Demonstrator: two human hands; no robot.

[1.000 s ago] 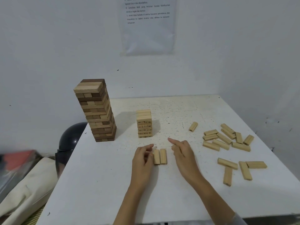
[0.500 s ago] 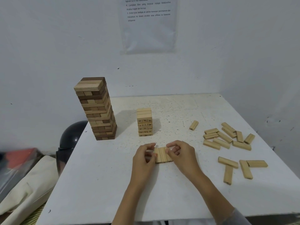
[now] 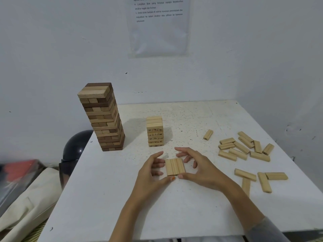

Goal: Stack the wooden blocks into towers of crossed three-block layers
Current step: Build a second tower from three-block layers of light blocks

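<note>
Three pale wooden blocks (image 3: 175,166) lie flat side by side as one layer on the white table (image 3: 113,206). My left hand (image 3: 150,173) is at the layer's left side and my right hand (image 3: 198,169) at its right side. Both thumb tips touch the blocks' near ends, while the fingers arch loosely around the sides. Behind them stands a short tower of pale numbered blocks (image 3: 155,131). Further left rises a tall tower of mixed dark and light blocks (image 3: 103,117).
Several loose pale blocks (image 3: 244,147) are scattered on the table's right side, with one single block (image 3: 208,134) apart from them. A dark helmet (image 3: 76,145) and a cream bag (image 3: 26,206) sit off the table's left edge. Walls close the back and right.
A third block has joined the two between my hands. My right hand came in from a pointing pose, and both hands now frame the three-block layer with thumbs at its near end.
</note>
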